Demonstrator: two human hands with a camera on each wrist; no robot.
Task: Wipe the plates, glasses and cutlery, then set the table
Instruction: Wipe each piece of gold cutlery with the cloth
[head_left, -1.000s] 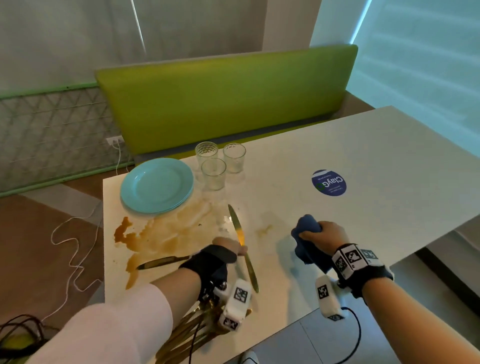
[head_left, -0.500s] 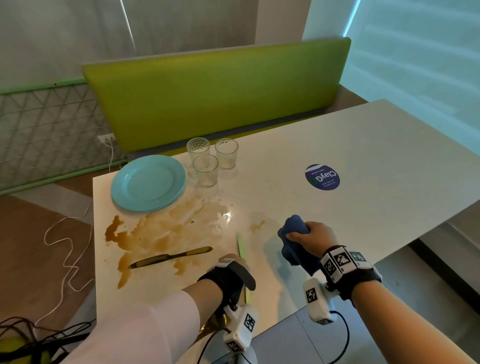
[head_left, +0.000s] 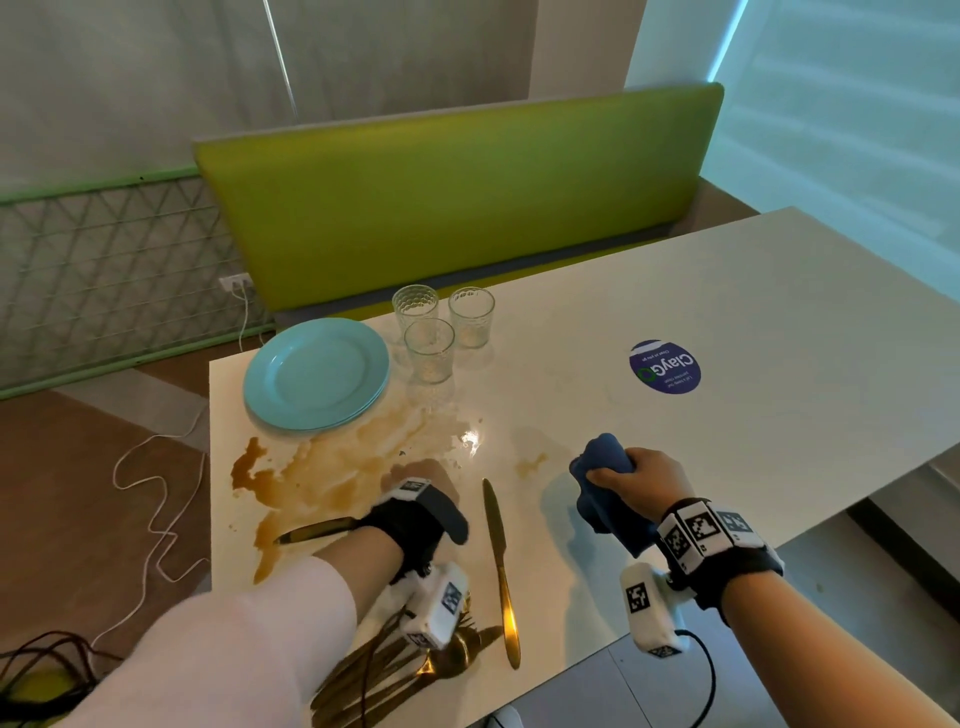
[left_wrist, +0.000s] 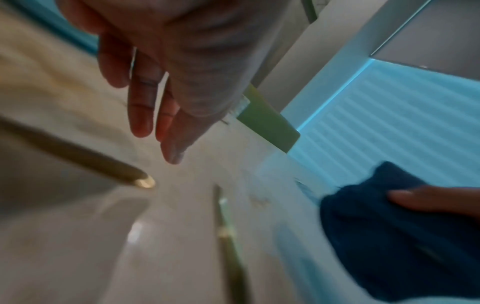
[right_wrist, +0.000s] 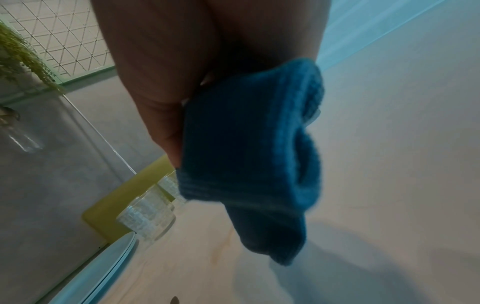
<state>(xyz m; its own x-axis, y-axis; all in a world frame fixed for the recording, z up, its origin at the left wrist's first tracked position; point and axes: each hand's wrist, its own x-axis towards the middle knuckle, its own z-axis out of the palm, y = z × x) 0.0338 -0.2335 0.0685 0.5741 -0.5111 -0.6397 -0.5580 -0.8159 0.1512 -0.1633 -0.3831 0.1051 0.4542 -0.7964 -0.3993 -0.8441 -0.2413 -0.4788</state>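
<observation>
Surface (head_left: 675, 291): white top carrying a brown spill (head_left: 332, 467), a stack of blue plates (head_left: 317, 374), three glasses (head_left: 441, 332) and a heap of gold cutlery (head_left: 384, 670) at the near edge.
Left hand (head_left: 415, 478): empty, fingers (left_wrist: 141, 107) straight and relaxed, hovering low over the spill.
Right hand (head_left: 631, 480): curled round a bunched blue cloth (head_left: 605, 467), held just above the surface.
Clean-side knife (head_left: 500, 566): lies flat between the two hands, long axis running near to far, tip pointing away, handle toward the near edge.
Spill-side knife (head_left: 314, 531): lies crosswise in the spill, just left of the left hand; its handle end (left_wrist: 145, 182) sits close below the fingertips.
Key relation: spill-side knife is nearest the left hand, well apart from the cloth; a pickup would likely come from the left, then cross to the cloth for wiping.
Risk: knife is probably wet and may slip.
</observation>
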